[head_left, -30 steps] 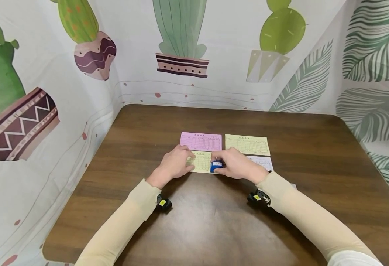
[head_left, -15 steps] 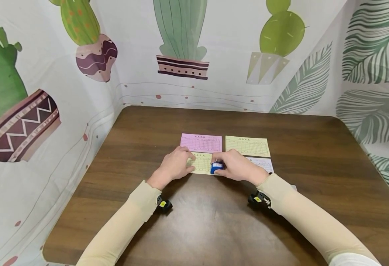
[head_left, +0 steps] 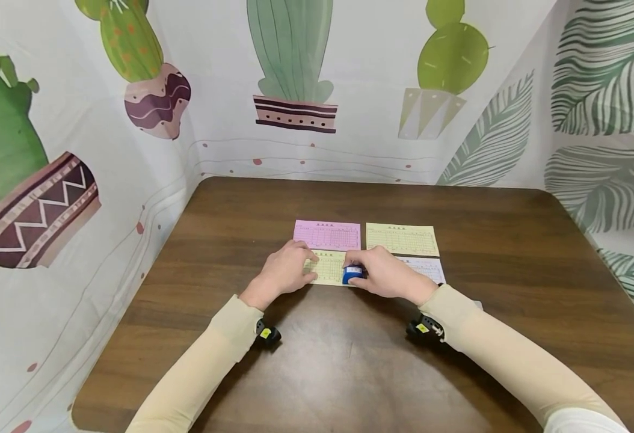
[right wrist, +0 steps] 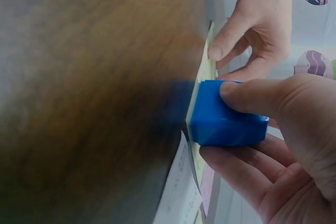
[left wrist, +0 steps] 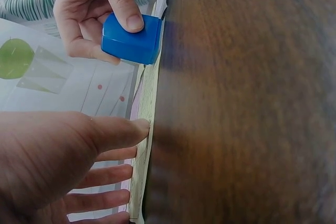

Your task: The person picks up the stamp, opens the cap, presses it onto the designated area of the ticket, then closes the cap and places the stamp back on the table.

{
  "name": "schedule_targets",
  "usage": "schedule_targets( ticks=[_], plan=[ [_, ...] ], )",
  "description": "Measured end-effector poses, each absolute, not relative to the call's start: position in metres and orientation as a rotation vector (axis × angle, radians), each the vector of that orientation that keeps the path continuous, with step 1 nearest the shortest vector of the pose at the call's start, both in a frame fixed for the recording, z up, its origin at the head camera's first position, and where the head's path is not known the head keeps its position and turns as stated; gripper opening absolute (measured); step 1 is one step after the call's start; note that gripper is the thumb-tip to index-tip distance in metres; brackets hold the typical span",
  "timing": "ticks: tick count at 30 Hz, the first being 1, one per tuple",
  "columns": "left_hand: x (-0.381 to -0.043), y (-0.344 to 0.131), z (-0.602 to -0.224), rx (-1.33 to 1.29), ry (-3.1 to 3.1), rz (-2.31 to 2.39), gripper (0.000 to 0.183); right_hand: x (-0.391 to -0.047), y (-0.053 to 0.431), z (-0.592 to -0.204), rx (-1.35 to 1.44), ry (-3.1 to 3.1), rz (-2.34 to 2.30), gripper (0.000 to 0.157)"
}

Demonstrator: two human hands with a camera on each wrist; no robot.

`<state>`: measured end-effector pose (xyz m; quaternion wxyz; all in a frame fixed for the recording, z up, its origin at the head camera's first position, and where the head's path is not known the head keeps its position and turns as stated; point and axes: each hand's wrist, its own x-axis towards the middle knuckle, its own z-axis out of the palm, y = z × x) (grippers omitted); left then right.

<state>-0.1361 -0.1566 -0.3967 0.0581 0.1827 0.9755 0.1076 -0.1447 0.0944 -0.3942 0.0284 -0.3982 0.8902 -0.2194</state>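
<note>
My right hand (head_left: 387, 270) pinches a blue stamp (head_left: 352, 274) between thumb and fingers. The stamp is a small block with a white label, and its base stands on the right end of the near yellow form slip (head_left: 329, 269). In the right wrist view the thumb lies along one side of the blue stamp (right wrist: 223, 116) and fingers are on the other. My left hand (head_left: 286, 269) rests its thumb and fingertips on the left part of the same slip. The left wrist view has those fingers (left wrist: 107, 174) spread nearly straight along the paper. The stamp's underside is hidden.
Behind the near slip lies a pink form slip (head_left: 328, 234). Another yellow slip (head_left: 402, 239) is at the back right, with a white slip (head_left: 426, 268) in front of it, partly under my right hand. A brown wooden table (head_left: 317, 373) meets a cactus-print cloth (head_left: 360, 144).
The whole scene sits slightly lower in the head view. Both hands and the stamp keep their places on the near yellow slip.
</note>
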Motion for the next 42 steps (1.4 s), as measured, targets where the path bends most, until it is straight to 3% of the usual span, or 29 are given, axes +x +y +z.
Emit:
schedule_targets(
  ticks=[11, 27, 42],
  plan=[
    [-0.133, -0.157, -0.404, 0.547, 2.945, 0.322, 0.040, -0.141, 0.097, -0.401, -1.191, 2.736, -0.754, 0.023],
    [-0.135, -0.156, -0.400, 0.562, 2.969, 0.338, 0.038, -0.151, 0.117, -0.377, -1.133, 2.808, -0.808, 0.029],
    [-0.136, -0.155, -0.397, 0.585, 2.977, 0.331, 0.034, -0.150, 0.137, -0.365, -1.066, 2.831, -0.804, 0.024]
  ],
)
